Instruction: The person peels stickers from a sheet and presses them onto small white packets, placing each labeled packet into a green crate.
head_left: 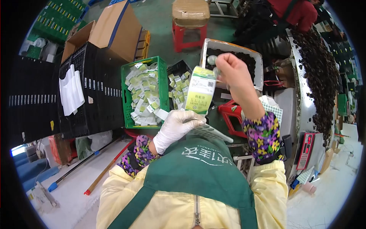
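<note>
My left hand [177, 128], in a white glove, is closed on the lower end of a green-and-white printed label sleeve [200, 91], which stands upright with its print and square code facing me. Under that hand juts a sheet of round stickers [215, 133]. My right hand [234, 72], bare, is pinched at the sleeve's upper right edge. Small round pale stickers [211, 60] show at its fingertips; exactly how they are held is partly hidden. Left of the hands, a green crate [164, 84] holds many similar green-and-white packets [143, 95].
A black crate [183, 66] with more packets is beyond my left hand. Behind the right hand stands a white foam box [259, 63] of dark pieces. Also around are a red stool [232, 114], a scale [305, 150], stacked black crates [95, 103] and another person [297, 15].
</note>
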Motion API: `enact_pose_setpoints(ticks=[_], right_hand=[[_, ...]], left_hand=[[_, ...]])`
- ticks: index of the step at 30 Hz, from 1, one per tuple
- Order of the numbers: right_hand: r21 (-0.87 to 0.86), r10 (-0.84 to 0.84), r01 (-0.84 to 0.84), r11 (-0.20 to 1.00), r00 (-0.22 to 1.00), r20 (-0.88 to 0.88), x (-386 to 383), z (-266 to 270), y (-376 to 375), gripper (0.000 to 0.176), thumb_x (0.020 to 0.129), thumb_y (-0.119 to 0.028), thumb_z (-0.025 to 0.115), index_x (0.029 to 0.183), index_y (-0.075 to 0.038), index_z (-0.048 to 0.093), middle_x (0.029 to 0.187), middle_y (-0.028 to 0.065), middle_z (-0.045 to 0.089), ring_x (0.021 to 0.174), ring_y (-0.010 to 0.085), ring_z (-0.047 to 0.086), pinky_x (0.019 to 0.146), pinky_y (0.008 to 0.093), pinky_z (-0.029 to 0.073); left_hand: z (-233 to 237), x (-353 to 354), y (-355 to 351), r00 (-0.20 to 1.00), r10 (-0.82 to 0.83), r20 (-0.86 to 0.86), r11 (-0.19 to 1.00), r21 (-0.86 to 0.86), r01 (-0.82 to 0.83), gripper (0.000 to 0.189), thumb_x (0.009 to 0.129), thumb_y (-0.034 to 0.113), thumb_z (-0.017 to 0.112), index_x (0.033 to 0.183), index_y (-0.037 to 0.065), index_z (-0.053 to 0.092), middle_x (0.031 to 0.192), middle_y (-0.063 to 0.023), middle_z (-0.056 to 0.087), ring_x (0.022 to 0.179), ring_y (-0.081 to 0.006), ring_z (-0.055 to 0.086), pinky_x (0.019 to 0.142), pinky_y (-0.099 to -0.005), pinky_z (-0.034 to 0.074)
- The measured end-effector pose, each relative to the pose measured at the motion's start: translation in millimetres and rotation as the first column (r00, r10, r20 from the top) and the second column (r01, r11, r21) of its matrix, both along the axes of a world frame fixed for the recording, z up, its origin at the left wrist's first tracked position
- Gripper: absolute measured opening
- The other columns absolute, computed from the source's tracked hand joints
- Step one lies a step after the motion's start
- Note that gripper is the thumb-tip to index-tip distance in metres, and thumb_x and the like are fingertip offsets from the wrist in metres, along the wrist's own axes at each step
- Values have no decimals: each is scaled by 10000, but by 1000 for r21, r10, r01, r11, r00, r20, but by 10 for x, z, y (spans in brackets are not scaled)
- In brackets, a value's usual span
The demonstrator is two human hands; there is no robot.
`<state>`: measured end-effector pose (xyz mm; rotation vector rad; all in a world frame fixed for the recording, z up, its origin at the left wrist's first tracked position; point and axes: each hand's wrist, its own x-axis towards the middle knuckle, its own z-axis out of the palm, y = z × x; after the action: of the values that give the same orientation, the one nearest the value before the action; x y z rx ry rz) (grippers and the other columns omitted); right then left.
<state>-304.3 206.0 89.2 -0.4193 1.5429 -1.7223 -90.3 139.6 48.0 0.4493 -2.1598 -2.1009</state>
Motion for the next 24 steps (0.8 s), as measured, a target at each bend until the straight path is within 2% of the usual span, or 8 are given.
enact_pose_setpoints(ticks=[3,10,13,15,18,19,21,24], right_hand=[[125,91,-80,989,992,-87,330,45,224,124,896,-122,602,814,-34,578,694,-82,523,595,-15,410,511,169,319],[204,120,-107,973,991,-52,702,-243,417,142,895,-131,627,845,-5,585,642,-75,515,561,-13,399,482,177,305],[208,119,-87,974,981,-151,699,-273,421,171,892,-153,637,846,3,584,626,-66,528,568,6,434,483,215,331],[535,368,-106,838,834,-412,667,-144,428,220,892,-198,646,834,5,583,634,-47,570,597,37,498,504,254,379],[565,432,-189,803,838,-333,539,-255,429,265,909,-239,629,891,25,607,720,-15,634,664,76,564,575,276,445],[565,432,-190,803,838,-333,530,-256,415,265,909,-239,629,891,25,607,720,-15,634,664,76,564,575,276,445],[192,421,-414,890,907,10,518,-247,393,265,935,-233,594,978,27,628,830,7,662,723,82,583,661,259,475],[27,241,-252,967,948,208,414,-198,292,261,947,-231,584,1055,4,616,940,39,669,821,101,609,730,252,485]], left_hand=[[-5,-11,-54,993,98,-65,971,-213,-109,109,829,57,678,916,0,712,875,-94,721,794,-133,673,732,-259,521],[24,-72,-43,987,163,5,972,-173,-160,157,795,127,723,927,42,722,857,-100,716,787,-194,690,698,-302,527],[-27,-95,-18,978,173,-115,957,-216,-195,151,784,141,734,911,61,727,824,-93,708,744,-223,679,684,-318,521],[-45,-73,-19,985,147,-86,929,-330,-168,130,781,84,732,906,49,724,860,-87,714,765,-181,674,694,-278,516],[-59,-94,-51,961,121,-250,865,-449,-226,158,737,176,762,883,120,738,787,-87,682,708,-257,643,653,-350,500],[-36,-117,-64,961,122,-250,865,-448,-226,158,737,176,762,883,120,738,787,-87,682,708,-257,643,653,-350,500],[46,-162,-78,923,-11,-386,751,-612,-247,160,727,175,765,877,124,740,791,-90,682,711,-256,644,640,-351,496],[-88,-101,-6,970,32,-242,841,-518,-157,158,737,158,759,880,96,735,802,-102,688,721,-263,657,667,-342,506]])
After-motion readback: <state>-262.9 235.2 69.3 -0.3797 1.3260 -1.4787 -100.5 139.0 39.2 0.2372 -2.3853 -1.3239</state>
